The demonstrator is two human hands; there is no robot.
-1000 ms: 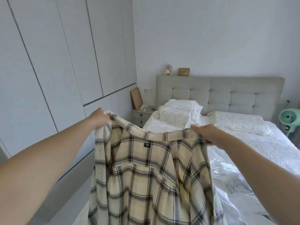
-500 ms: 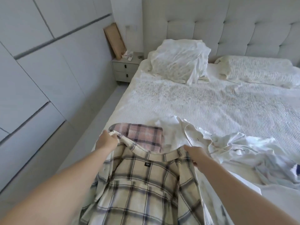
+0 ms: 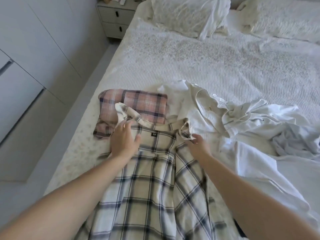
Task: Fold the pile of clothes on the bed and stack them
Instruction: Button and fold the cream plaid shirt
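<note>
Here, in the head view, a cream plaid shirt point(image 3: 152, 184) with dark checks is seen spread flat on the bed point(image 3: 207, 66), its collar pointing away from the person and its small dark neck label facing up. The left hand point(image 3: 123, 141) is laid on the shirt's left shoulder with fingers straight and spread, so nothing is gripped by it; the fabric is only pressed. The right hand point(image 3: 198, 144) is placed at the right end of the collar, where a fold of the cloth is touched by the fingertips; whether that fold is pinched or merely touched cannot be told.

A folded pink plaid garment point(image 3: 143, 106) is found just beyond the collar, partly overlapped by the shirt's left collar tip. To its right, a heap of unfolded white clothes point(image 3: 225, 115) is spread across the bedcover, touching the shirt's right side. A pale bluish garment point(image 3: 294, 142) is seen at the far right edge of that heap.

At the head of the bed, a crumpled white pillow point(image 3: 187, 14) is propped, and a grey nightstand point(image 3: 116, 18) with two drawers is set beside the bed, next to pale wardrobe doors point(image 3: 34, 58).
</note>
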